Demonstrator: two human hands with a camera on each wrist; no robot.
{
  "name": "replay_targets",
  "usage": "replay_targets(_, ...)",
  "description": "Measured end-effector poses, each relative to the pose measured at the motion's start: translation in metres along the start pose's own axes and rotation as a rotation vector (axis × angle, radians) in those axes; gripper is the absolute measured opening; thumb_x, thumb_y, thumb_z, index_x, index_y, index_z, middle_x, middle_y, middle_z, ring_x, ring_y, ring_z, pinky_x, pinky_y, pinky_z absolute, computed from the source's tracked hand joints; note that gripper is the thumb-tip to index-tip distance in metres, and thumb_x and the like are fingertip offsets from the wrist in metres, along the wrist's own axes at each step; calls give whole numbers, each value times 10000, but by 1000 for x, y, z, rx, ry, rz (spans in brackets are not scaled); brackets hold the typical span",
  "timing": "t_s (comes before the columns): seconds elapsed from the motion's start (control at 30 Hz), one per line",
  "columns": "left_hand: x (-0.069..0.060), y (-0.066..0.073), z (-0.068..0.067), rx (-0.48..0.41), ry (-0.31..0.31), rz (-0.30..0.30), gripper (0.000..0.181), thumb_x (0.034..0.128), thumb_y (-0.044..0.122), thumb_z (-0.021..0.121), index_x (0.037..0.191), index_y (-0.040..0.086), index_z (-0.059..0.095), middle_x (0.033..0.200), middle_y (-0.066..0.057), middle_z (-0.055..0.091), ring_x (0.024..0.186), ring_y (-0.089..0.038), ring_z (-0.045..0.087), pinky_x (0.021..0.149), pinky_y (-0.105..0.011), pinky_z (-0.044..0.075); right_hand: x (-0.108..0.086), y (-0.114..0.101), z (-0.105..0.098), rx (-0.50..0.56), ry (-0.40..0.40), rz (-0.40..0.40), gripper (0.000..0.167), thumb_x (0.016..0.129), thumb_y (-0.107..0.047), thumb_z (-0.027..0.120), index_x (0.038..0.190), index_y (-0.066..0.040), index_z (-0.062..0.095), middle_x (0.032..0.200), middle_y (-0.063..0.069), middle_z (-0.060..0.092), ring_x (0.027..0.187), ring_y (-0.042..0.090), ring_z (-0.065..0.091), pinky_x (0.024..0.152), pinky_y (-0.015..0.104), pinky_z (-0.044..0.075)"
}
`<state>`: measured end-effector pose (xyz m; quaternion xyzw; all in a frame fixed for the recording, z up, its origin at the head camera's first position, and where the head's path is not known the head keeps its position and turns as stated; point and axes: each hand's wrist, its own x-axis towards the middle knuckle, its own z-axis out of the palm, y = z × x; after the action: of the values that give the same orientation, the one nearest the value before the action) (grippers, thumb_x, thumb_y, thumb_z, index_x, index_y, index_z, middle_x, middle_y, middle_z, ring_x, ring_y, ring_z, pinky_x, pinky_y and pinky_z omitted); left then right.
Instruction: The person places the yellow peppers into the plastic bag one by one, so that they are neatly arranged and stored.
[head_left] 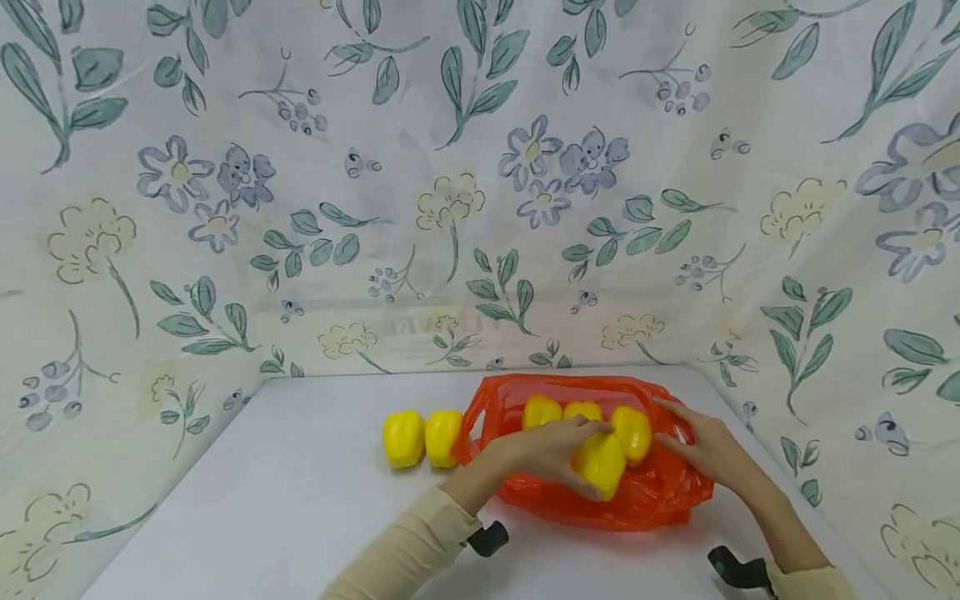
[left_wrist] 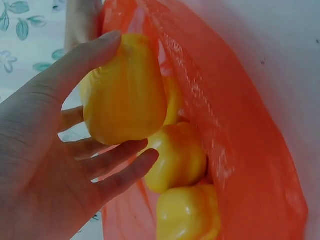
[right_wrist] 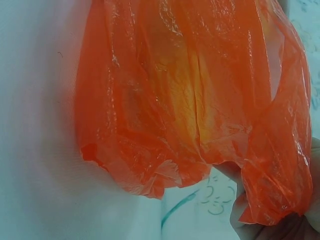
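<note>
A red plastic bag [head_left: 570,508] lies spread with its mouth facing up, several yellow peppers [head_left: 542,411] inside. My left hand [head_left: 551,450] holds one yellow pepper [head_left: 600,467] between thumb and fingers over the bag's mouth; the left wrist view shows that pepper [left_wrist: 125,92] in the hand [left_wrist: 60,135], above others [left_wrist: 177,157] in the bag. At the bag's right end my right hand [head_left: 708,450] grips the edge by a handle. In the right wrist view, red film [right_wrist: 190,100] covers part of the fingers [right_wrist: 240,215].
Two more yellow peppers [head_left: 403,439] stand side by side on the white table [head_left: 300,483], just left of the bag. A floral cloth [head_left: 450,208] hangs behind the table and along both sides.
</note>
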<state>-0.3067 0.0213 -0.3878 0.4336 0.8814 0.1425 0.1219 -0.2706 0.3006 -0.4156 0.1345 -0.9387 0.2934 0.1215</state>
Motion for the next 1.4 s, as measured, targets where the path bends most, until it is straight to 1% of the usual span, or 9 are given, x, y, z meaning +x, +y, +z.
replay_targets(0.2, 11, 7, 6, 9, -12, -34, 858, 795, 592, 719, 1502, 429, 260, 1541, 76, 369, 1371, -139, 421, 1085, -430, 455, -1, 0, -1, 16, -10, 8, 597, 906, -255, 698, 1431, -83, 474, 1362, 313, 533, 1089, 463, 629, 711, 391, 616)
replay_targets(0.3, 16, 9, 8, 7, -17, -26, 853, 801, 578, 722, 1502, 417, 264, 1547, 73, 366, 1370, -132, 422, 1092, -418, 449, -1, -1, -2, 24, -17, 14, 599, 910, -255, 693, 1438, -87, 466, 1359, 314, 535, 1068, 450, 642, 696, 374, 617)
replay_targets(0.43, 22, 10, 12, -12, -19, 1, 845, 806, 558, 726, 1502, 411, 269, 1556, 81, 354, 1384, -118, 406, 1105, -402, 437, -1, -1, -3, 34, -18, 8, 600, 912, -237, 688, 1444, -84, 456, 1357, 315, 536, 1047, 435, 653, 680, 353, 617)
replay_targets(0.57, 28, 11, 18, 1, -21, 21, 849, 806, 564, 721, 1506, 402, 268, 1548, 82, 357, 1373, -104, 409, 1095, -383, 447, -1, 0, -4, 28, -15, 5, 602, 913, -233, 687, 1447, -84, 453, 1360, 314, 534, 1048, 438, 651, 682, 353, 617)
replay_targets(0.77, 33, 14, 22, 6, -29, 21, 841, 811, 552, 720, 1504, 397, 268, 1524, 84, 378, 1318, -86, 444, 1066, -353, 471, -1, 1, -3, 15, -14, 2, 602, 913, -249, 688, 1445, -89, 458, 1357, 312, 538, 1068, 455, 641, 689, 362, 617)
replay_targets(1.0, 37, 18, 26, -9, -54, 7, 830, 815, 525, 727, 1502, 413, 275, 1522, 93, 382, 1306, -82, 461, 1062, -350, 475, -1, 2, -2, 22, -7, -4, 595, 908, -241, 694, 1435, -77, 469, 1346, 308, 549, 1047, 440, 655, 679, 343, 616)
replay_targets(1.1, 38, 20, 28, 4, -65, 1, 833, 816, 519, 725, 1505, 421, 267, 1515, 98, 389, 1290, -73, 473, 1060, -334, 475, -1, 3, -1, 12, 2, -16, 590, 905, -228, 697, 1429, -72, 476, 1343, 306, 554, 1071, 460, 642, 697, 364, 616)
replay_targets(1.2, 41, 22, 30, 44, -72, 7, 836, 823, 525, 715, 1514, 409, 258, 1507, 94, 400, 1267, -64, 490, 1065, -308, 467, -1, 4, -1, 1, 9, -28, 590, 903, -230, 700, 1425, -66, 478, 1341, 311, 554, 1097, 484, 623, 718, 397, 615)
replay_targets(1.4, 43, 26, 34, 97, -90, 16, 847, 833, 538, 700, 1526, 398, 235, 1483, 92, 419, 1256, -57, 497, 1069, -288, 460, 0, 3, -1, 11, 2, -19, 594, 907, -251, 697, 1430, -76, 474, 1350, 309, 547, 1116, 491, 610, 724, 412, 614)
